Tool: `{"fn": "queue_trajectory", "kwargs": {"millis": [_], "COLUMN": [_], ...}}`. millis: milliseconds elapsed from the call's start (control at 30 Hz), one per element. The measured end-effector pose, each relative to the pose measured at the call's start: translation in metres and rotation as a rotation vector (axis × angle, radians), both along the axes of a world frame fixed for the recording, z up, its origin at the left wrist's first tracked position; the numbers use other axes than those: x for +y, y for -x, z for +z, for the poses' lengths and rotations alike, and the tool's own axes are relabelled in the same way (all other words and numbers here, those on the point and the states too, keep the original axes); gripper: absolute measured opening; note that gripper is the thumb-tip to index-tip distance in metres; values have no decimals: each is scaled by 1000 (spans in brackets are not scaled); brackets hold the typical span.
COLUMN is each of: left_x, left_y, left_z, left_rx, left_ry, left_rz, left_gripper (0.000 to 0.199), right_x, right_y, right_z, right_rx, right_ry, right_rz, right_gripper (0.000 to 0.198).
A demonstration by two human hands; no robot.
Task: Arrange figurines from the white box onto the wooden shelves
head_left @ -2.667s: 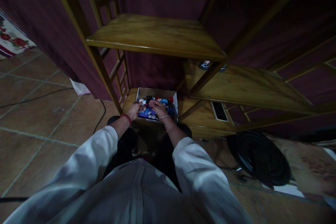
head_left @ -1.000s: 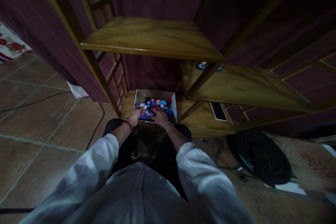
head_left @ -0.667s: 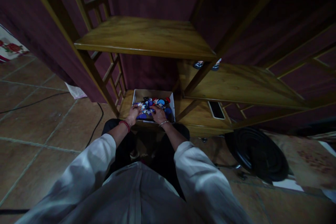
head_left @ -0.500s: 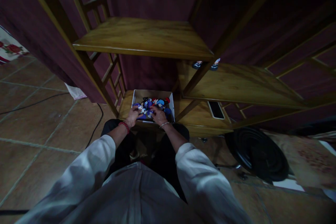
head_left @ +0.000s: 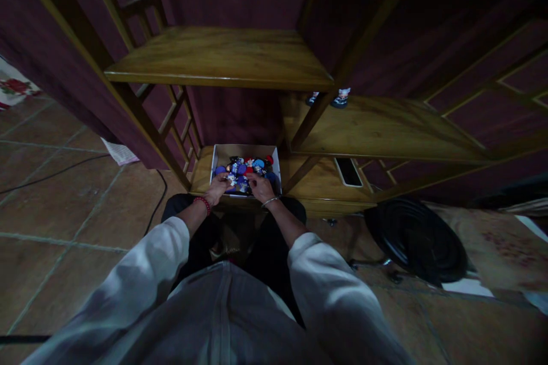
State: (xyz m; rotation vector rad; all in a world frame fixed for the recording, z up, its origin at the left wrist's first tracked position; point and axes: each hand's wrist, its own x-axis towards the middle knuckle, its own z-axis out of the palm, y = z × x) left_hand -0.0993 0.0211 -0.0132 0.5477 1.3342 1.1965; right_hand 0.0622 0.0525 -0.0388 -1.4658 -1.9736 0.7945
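A shallow cardboard box [head_left: 277,166] with white walls sits on the low wooden shelf, with many small figurines [head_left: 259,164] in blue, white, red and black heaped inside. My left hand [head_left: 217,188], with a red bead bracelet at the wrist, reaches over the near left part of the box. Its fingers close on a small white-and-blue figurine [head_left: 232,180]. My right hand [head_left: 261,188], wearing a silver bangle, is over the near right part, its fingers curled together beside another blue figurine [head_left: 242,183]. What lies between those fingertips is too small to tell.
An upper wooden shelf [head_left: 222,60] overhangs the box. To the right, a phone-like white-framed object [head_left: 348,172] lies on the low shelf; a higher shelf [head_left: 385,125] holds small figure feet [head_left: 341,98]. A black round stool seat [head_left: 417,239] stands right; a cable [head_left: 158,202] runs left.
My right hand has drawn slightly away from the blue figurine in the middle, uncovering more of the heap. My left hand stays near the same figurine. The whole view has shifted a little.
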Motion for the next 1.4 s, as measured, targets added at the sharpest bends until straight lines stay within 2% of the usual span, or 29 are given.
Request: {"fn": "queue_trajectory", "kwargs": {"millis": [200, 600, 933, 1133, 1267, 1400], "left_x": [4, 7, 7, 6, 5, 5], "left_y": [1, -1, -2, -7, -8, -8], "left_z": [-4, -11, -13, -12, -10, -11], "left_rx": [94, 341, 847, 1090, 1172, 1212], "left_ry": [12, -4, -12, 18, 7, -26], "left_rz": [-66, -204, -445, -559, -601, -601], "left_gripper": [19, 27, 22, 30, 32, 31], "right_x": [2, -3, -2, -3, -5, -2], "right_y": [-15, -18, -6, 0, 2, 6], "right_z": [-2, -7, 4, 3, -2, -3], "right_rx": [-82, -116, -250, -314, -271, -228], "right_ry": [-26, -34, -17, -41, -89, -26], "right_rz": [-90, -80, -65, -96, -46, -41], "right_gripper": [31, 27, 21, 13, 12, 18]}}
